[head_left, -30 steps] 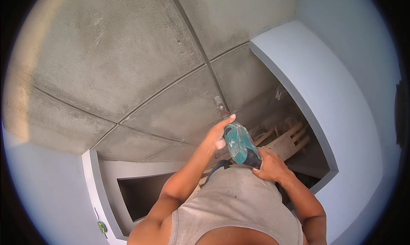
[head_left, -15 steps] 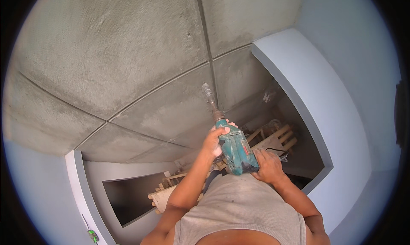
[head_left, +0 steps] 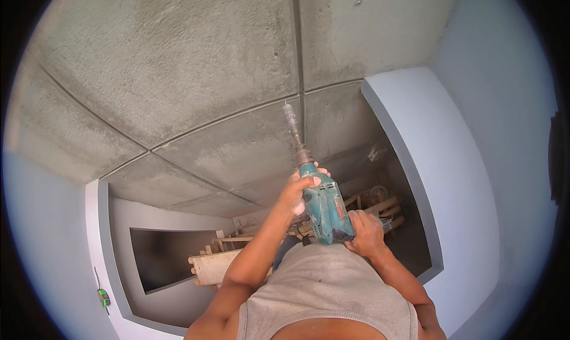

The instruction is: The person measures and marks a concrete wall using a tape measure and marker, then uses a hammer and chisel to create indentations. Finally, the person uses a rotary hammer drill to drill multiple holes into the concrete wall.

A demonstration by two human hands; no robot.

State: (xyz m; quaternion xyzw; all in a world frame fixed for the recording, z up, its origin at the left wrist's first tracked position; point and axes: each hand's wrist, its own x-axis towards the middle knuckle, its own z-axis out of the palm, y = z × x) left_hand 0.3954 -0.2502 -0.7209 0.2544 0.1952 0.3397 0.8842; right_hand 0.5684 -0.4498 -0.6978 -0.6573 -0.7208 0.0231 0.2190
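Both my hands hold a dusty teal power drill (head_left: 323, 206) in front of my torso, its nose pointing away and slightly left. My left hand (head_left: 301, 191) is wrapped round the front of the body just behind the chuck, thumb on top. My right hand (head_left: 365, 232) grips the rear end on the right side; the handle and trigger are hidden. From the chuck (head_left: 304, 156) extends a whitish, dusty cylindrical bit (head_left: 291, 117) with a thin tip. Behind that tip, in the picture, is a grey cement surface (head_left: 219, 61) cut by grooves; whether they touch I cannot tell.
A pale wall opening edge (head_left: 433, 144) curves along the right. Wooden poles and boards (head_left: 214, 267) lie below, beyond my arms. At left, a small green-and-black device (head_left: 104, 298) is beside a white frame edge (head_left: 95, 221). A dark rectangular opening (head_left: 166, 257) lies behind the boards.
The view has shifted a little, so the grooves and right opening sit lower in the picture. The drill points slightly more upright in view; both hands keep the same hold.
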